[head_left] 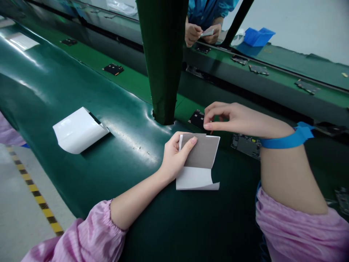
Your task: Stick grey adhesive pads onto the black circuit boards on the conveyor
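Note:
My left hand grips a white backing sheet that carries a grey adhesive pad, with the thumb pressed on the pad's top left corner. My right hand hovers just above the sheet's top edge, fingers pinched together near the pad's upper corner. What the pinch holds is too small to make out. A blue wrist strap circles my right wrist. A dark circuit board lies on the belt right behind my right fingers.
A curled white sheet lies on the green mat at left. A dark green post stands in the middle. Several boards ride the conveyor. Across it, another person's hands hold a small sheet. A blue tray sits beyond.

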Action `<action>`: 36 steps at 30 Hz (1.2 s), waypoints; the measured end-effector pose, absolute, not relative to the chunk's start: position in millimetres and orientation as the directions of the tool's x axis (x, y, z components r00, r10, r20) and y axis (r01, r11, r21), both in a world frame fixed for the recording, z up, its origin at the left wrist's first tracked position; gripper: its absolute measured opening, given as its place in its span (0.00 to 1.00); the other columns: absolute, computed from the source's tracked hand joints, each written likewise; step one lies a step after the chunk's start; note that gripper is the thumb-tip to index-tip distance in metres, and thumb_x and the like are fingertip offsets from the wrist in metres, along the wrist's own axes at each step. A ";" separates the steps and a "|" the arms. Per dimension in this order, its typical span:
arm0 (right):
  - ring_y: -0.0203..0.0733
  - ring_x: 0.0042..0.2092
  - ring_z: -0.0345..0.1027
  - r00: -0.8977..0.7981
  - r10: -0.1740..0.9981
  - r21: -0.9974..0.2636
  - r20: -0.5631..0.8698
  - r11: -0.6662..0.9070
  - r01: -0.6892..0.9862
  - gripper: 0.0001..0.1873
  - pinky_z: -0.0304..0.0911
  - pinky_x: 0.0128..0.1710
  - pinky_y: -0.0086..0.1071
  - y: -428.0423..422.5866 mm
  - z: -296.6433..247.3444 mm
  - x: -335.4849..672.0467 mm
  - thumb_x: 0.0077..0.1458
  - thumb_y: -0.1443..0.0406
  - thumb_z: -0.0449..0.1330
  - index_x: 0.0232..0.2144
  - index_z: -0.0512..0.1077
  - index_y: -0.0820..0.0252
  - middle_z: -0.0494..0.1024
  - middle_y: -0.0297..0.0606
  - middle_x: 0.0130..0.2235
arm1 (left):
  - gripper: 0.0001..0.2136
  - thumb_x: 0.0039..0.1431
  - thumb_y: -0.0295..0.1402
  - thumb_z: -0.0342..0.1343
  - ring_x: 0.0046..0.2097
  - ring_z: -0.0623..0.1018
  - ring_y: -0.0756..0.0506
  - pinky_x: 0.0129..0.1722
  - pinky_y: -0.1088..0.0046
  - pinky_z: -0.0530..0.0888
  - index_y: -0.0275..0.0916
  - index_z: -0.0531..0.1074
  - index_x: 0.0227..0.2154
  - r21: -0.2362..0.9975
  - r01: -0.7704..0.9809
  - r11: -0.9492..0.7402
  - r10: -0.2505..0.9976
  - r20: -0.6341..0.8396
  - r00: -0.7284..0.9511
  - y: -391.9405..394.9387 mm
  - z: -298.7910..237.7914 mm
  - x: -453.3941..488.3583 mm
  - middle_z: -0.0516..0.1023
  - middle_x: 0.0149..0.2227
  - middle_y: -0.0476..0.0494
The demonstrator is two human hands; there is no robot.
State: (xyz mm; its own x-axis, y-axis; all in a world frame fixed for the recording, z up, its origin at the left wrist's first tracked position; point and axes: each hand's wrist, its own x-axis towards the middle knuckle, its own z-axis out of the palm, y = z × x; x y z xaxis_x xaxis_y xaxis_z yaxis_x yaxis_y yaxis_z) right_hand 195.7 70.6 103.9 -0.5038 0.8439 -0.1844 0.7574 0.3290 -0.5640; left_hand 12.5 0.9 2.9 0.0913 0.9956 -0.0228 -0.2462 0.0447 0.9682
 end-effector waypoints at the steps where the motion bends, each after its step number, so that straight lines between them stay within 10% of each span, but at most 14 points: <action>1: 0.43 0.37 0.67 -0.542 0.811 -0.566 -0.220 0.347 0.748 0.23 0.61 0.33 0.36 68.3 105.2 191.5 0.51 0.44 0.56 0.29 0.76 0.55 0.73 0.41 0.44 | 0.09 0.55 0.39 0.60 0.33 0.74 0.50 0.33 0.77 0.71 0.38 0.72 0.32 0.968 -0.246 0.042 0.996 -0.023 0.082 1.0 2.8 12.6 0.75 0.30 0.48; 19: 0.43 0.38 0.65 -0.585 0.746 -0.516 -0.318 0.381 0.767 0.22 0.61 0.35 0.36 63.3 109.6 189.3 0.56 0.46 0.53 0.31 0.76 0.55 0.70 0.41 0.46 | 0.10 0.54 0.39 0.61 0.33 0.74 0.50 0.33 0.76 0.71 0.38 0.72 0.32 0.966 -0.248 0.070 0.995 -0.050 0.087 0.9 3.7 13.7 0.76 0.30 0.48; 28: 0.47 0.42 0.67 -0.307 0.946 -0.575 0.103 0.308 0.758 0.16 0.62 0.43 0.41 107.5 53.8 188.7 0.52 0.52 0.59 0.30 0.78 0.56 0.73 0.41 0.41 | 0.11 0.54 0.41 0.61 0.35 0.76 0.48 0.34 0.74 0.72 0.38 0.72 0.32 0.960 -0.253 0.120 0.991 -0.099 0.092 1.1 3.0 15.0 0.77 0.32 0.46; 36: 0.46 0.39 0.70 -0.196 0.976 -0.649 0.098 0.212 0.731 0.13 0.64 0.43 0.40 146.3 9.1 181.4 0.52 0.58 0.59 0.29 0.78 0.60 0.79 0.42 0.35 | 0.10 0.55 0.39 0.60 0.35 0.76 0.48 0.35 0.75 0.71 0.38 0.73 0.32 0.962 -0.250 0.110 0.990 -0.083 0.115 1.6 2.3 15.3 0.77 0.32 0.47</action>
State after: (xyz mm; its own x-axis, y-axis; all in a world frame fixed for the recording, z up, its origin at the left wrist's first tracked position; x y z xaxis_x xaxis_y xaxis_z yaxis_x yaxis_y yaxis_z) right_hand 181.4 146.3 9.1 -0.1962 0.9756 0.0983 0.7308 0.2123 -0.6488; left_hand 15.3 1.6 2.3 0.1152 0.9899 -0.0827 -0.2504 0.1095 0.9619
